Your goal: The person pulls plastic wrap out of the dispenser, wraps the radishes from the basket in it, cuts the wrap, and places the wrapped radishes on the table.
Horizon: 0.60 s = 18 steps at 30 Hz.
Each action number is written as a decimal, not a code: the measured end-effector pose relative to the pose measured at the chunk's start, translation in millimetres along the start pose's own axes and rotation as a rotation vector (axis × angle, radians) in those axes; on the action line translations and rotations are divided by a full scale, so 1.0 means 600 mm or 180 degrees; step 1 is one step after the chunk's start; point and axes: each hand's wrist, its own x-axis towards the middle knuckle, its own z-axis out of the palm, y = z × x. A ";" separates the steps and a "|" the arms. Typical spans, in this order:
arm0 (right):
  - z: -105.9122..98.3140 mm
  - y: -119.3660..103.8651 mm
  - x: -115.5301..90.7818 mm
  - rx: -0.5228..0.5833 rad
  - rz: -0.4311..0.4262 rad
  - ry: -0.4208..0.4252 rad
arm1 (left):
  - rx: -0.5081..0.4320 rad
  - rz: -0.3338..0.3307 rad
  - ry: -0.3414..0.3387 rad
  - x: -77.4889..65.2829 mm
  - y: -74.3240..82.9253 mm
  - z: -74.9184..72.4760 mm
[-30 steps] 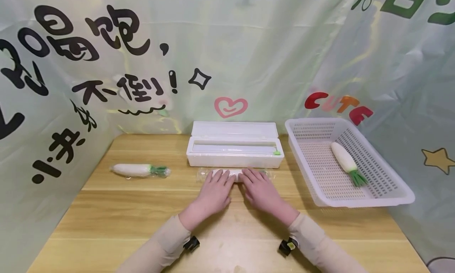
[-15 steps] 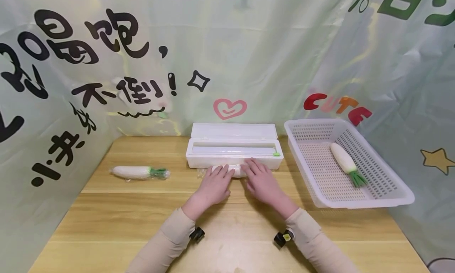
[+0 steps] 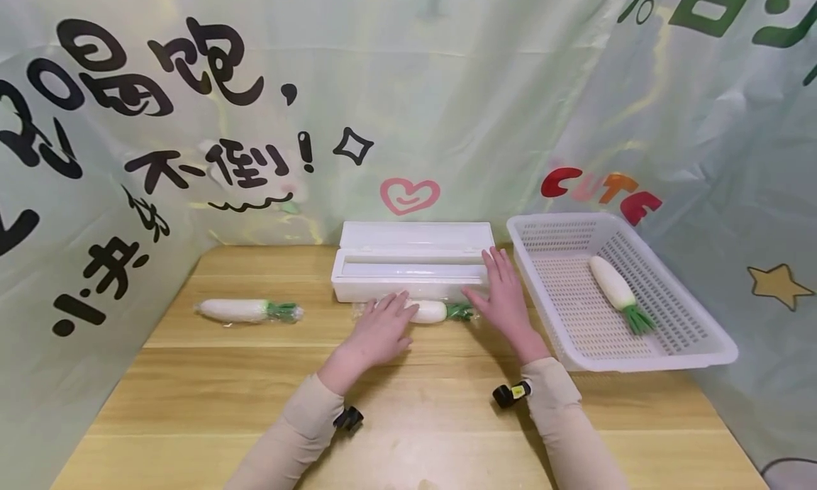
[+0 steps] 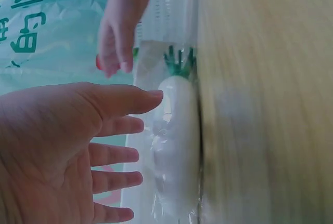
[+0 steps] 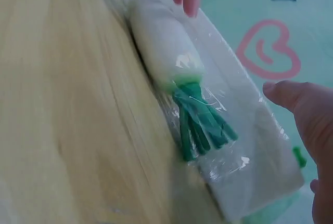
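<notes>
A white radish (image 3: 429, 311) with green stalks, wrapped in clear plastic film, lies along the front of a white cling film box (image 3: 408, 289). My left hand (image 3: 381, 328) is over the radish's left end, which it hides in the head view; in the left wrist view its fingers (image 4: 115, 155) are straight and spread. My right hand (image 3: 508, 304) is off the radish, over the box's right end, fingers extended and thumb apart. In the right wrist view the film (image 5: 223, 169) spreads past the stalks. The box's lid (image 3: 418, 235) stands raised at the back.
Another film-wrapped radish (image 3: 232, 310) lies on the wooden table (image 3: 255, 398) to the left. At the right, a white perforated basket (image 3: 651, 364) holds an unwrapped radish (image 3: 611, 283). A printed curtain (image 3: 485, 121) hangs behind the table.
Both hands press the wrapped radish side by side earlier. My right hand has since lifted off and moved right to the box's end, exposing the green stalks; my left hand stays near the radish.
</notes>
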 end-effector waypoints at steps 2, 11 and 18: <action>0.002 0.006 0.000 0.0021 0.0223 -0.0193 | 0.0000 0.0023 0.0066 -0.001 -0.001 -0.005; 0.014 0.023 -0.009 0.0373 0.0797 -0.0365 | 0.0213 0.0208 0.0389 0.003 -0.004 -0.014; 0.020 0.034 -0.006 0.0328 0.1011 -0.0393 | 0.0234 0.0346 0.0576 0.025 0.008 -0.017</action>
